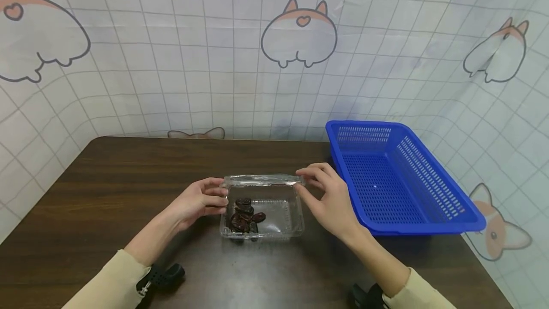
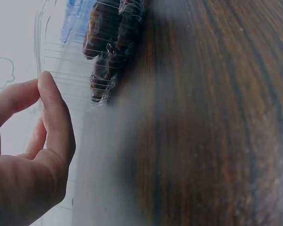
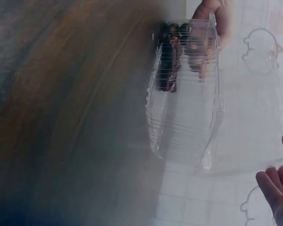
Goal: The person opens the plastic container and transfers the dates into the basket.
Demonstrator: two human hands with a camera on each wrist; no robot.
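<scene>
A clear plastic clamshell box rests on the table, with its lid raised at the far side. Several dark brown dates lie in its left half; in the right wrist view they show as dark shapes through the ribbed wall. My left hand holds the box's left rim, thumb and finger meeting at the edge in the left wrist view. On the other side my right hand pinches the lid's right corner between thumb and fingers.
A blue plastic basket with slotted walls stands at the right, close beside my right hand. The dark wooden table ends at the back against a white grid-patterned cloth with cartoon animals.
</scene>
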